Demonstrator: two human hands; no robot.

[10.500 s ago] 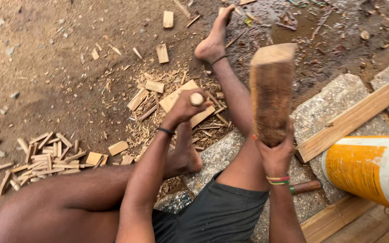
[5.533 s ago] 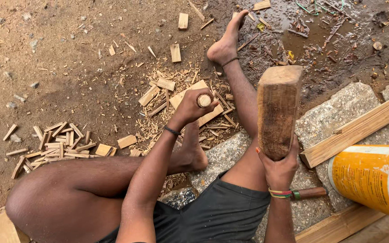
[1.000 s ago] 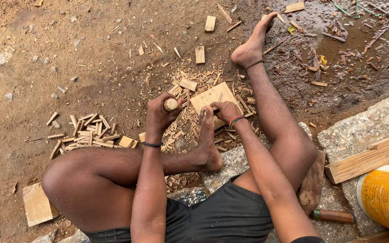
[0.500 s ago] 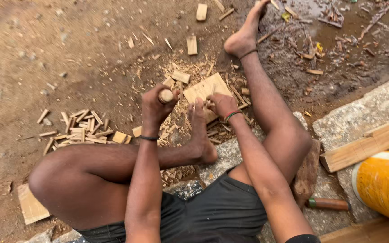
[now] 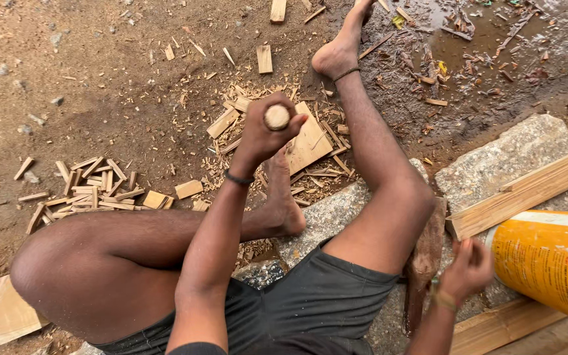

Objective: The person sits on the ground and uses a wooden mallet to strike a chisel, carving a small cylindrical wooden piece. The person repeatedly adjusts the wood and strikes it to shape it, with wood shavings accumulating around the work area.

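Observation:
My left hand (image 5: 264, 135) is shut on a tool's wooden handle; its round end (image 5: 277, 117) points up at me. The tool's lower part is hidden behind the hand. Just beyond it a flat light wooden piece (image 5: 311, 146) lies on the ground between my feet, among chips. My right hand (image 5: 468, 269) is low on the right, fingers apart and blurred, holding nothing. It hovers beside a heavy brown wooden block (image 5: 424, 258) that lies along my right thigh.
A heap of thin split sticks (image 5: 90, 194) lies to the left, and a flat board (image 5: 8, 309) sits at the lower left. On the right are stone slabs (image 5: 514, 148), a long plank (image 5: 527, 190) and a yellow-and-white drum (image 5: 550, 263). Wet mud (image 5: 494, 46) fills the far right.
My right hand left the flat wooden piece near my left hand and swung back right to the brown block. Several seconds ago it held that block raised upright.

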